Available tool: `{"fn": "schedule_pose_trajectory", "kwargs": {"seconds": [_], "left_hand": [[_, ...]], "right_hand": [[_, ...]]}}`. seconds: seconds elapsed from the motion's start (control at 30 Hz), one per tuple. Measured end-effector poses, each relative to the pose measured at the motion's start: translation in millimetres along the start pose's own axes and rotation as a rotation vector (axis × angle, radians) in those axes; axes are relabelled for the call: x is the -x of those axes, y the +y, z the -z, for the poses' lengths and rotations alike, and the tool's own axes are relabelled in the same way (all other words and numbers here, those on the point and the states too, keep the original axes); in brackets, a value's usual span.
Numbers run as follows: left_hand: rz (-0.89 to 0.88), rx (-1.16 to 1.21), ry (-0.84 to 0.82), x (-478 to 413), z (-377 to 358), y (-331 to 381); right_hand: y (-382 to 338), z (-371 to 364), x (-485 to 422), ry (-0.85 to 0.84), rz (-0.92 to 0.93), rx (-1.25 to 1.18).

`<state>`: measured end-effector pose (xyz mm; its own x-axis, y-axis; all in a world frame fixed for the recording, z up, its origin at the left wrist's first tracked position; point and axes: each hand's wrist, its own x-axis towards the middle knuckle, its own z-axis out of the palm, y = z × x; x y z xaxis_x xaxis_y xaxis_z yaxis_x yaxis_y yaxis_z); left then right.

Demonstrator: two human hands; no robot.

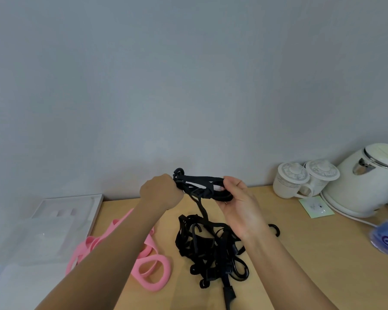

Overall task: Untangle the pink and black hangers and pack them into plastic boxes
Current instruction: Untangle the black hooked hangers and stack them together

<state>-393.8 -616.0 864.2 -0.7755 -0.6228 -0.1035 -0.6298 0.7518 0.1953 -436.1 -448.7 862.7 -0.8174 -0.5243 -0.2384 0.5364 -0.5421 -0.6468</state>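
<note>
Observed: a black hanger (202, 186) is held raised above the table (300, 253), well clear of its surface. Its long axis runs roughly level, left to right, spanning the gap between the two hands.

Left hand (160, 191): grip closed, fingers curled round the left end, where a hook shape stands just above the knuckles. Right hand (235, 198): grip closed, thumb and fingers pinching the right end, palm turned toward the camera.

Critical relation: from about the middle of the raised hanger, one black strand drops down to the black tangle (211, 249), which lies on the table directly below and nearer than both hands. The raised piece is therefore not free; it is joined to the heap along that near-vertical line.

Assessment: separation will likely call for pulling up and away from the heap, or for one hand to let go and work the strand loose. The right hand sits closer to the strand's upper end.

Destination: the plastic boxes (43, 231) lie at the left edge of the table, nearer the left hand. The pink hangers (150, 265) lie between the boxes and the heap, partly under the left forearm, apparently unpacked.

Also present, far right: a kettle (367, 182) and two lidded mugs (305, 180).
</note>
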Motion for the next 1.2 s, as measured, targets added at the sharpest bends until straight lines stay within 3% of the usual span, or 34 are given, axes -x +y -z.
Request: {"fn": "schedule_pose_trajectory", "kwargs": {"seconds": [0.23,0.5,0.83,0.93,1.07,1.13,1.2], "left_hand": [[0.039,0.121,-0.154,-2,-1,3],[0.02,0.169,-0.289,-6,1,0],[0.05,0.282,-0.295,-10,7,0],[0.038,0.261,-0.259,-13,9,2],[0.011,0.223,-0.182,-13,8,11],[0.011,0.215,-0.142,-14,7,14],[0.005,0.205,-0.119,-16,11,11]], "right_hand": [[-3,-4,0,-0.125,-0.052,-0.007],[-4,0,-5,-0.084,0.095,0.685],[-2,-10,-2,-0.094,0.224,1.031],[-11,-19,-5,-0.028,0.154,0.808],[-26,-34,-9,-0.162,-0.043,0.092],[-29,-35,-9,-0.236,-0.102,-0.013],[-31,-32,-7,-0.309,-0.126,0.113]]}}
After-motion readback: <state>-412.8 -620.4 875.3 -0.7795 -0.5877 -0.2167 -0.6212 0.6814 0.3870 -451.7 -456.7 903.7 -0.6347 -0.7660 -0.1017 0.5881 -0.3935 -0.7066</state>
